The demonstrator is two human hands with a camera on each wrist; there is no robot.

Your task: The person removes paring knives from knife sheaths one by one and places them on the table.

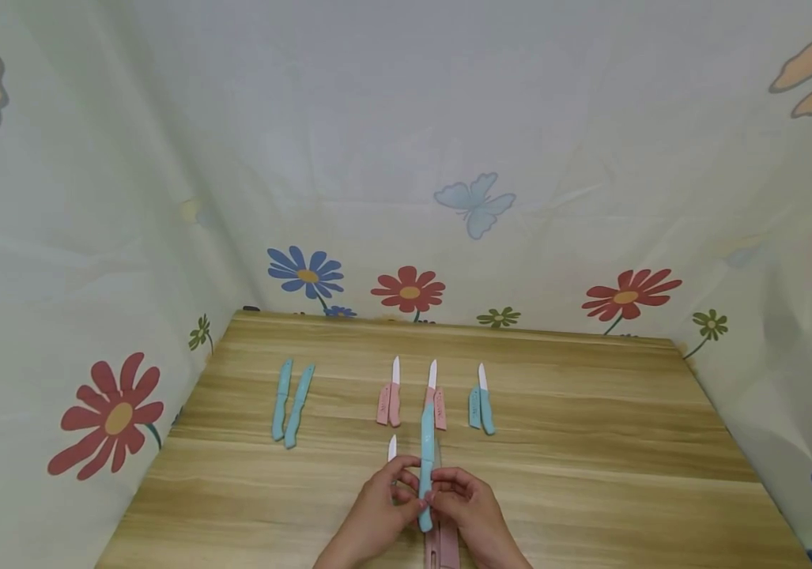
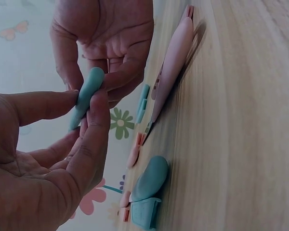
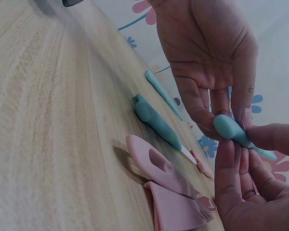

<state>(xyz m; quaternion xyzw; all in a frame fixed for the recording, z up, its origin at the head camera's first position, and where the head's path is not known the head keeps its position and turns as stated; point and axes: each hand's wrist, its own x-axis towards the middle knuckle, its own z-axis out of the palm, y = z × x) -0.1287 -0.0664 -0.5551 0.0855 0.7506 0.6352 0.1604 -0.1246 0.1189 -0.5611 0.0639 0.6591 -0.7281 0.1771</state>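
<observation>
A teal paring knife (image 1: 427, 433), its blade covered by a teal sheath, stands between my two hands above the wooden table. My left hand (image 1: 379, 510) pinches it from the left with thumb and fingers. From the right, my right hand (image 1: 473, 514) pinches the same knife near its lower end. Below the hands lies a larger pink-handled knife (image 3: 154, 159) with a slot in its handle, a pink sheath (image 3: 178, 209) beside it. Partly hidden behind my left hand, another teal-handled knife (image 3: 156, 122) rests on the table with its pale blade (image 1: 393, 447) bare.
Two sheathed teal knives (image 1: 298, 407) lie at the left of the table (image 1: 591, 442). Farther back are two pink knives (image 1: 394, 403) with bare white blades and their sheaths, and a teal knife (image 1: 486, 411) beside its sheath (image 1: 474, 407). A flowered curtain (image 1: 377, 158) surrounds the table.
</observation>
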